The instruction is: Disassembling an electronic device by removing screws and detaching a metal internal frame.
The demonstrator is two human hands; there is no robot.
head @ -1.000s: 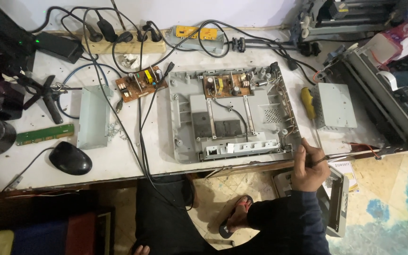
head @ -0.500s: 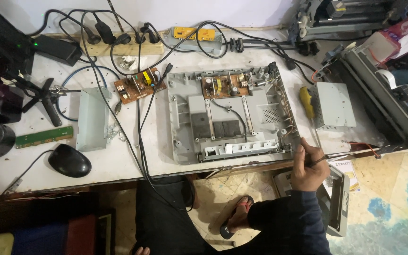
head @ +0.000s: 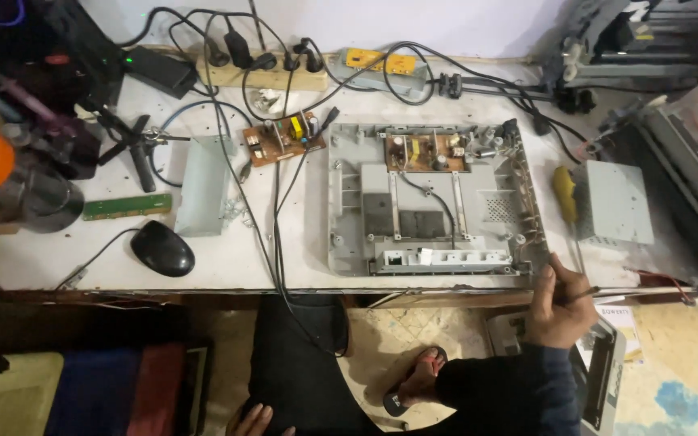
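Observation:
My right hand (head: 557,305) rests at the table's front edge, just past the lower right corner of a grey plastic chassis (head: 357,202). Its fingers are closed on a thin dark tool (head: 585,295) that points right along the edge. The chassis lies flat and holds a brown circuit board (head: 426,152) at its far side. A yellow-handled screwdriver (head: 565,194) lies just beyond my right hand, next to a grey metal box (head: 617,202). Only the fingers of my left hand (head: 250,420) show at the bottom edge. They lie on my dark trouser leg and hold nothing.
A loose circuit board (head: 280,139), grey metal bracket (head: 202,186), green strip board (head: 127,207) and black mouse (head: 161,249) lie to the left. Power strips (head: 260,77) and tangled cables line the back. Machine parts (head: 688,161) crowd the right; a device (head: 607,363) sits on the floor.
The view has shifted slightly. My right hand stays at the table's front edge with the thin tool; nothing on the table has moved.

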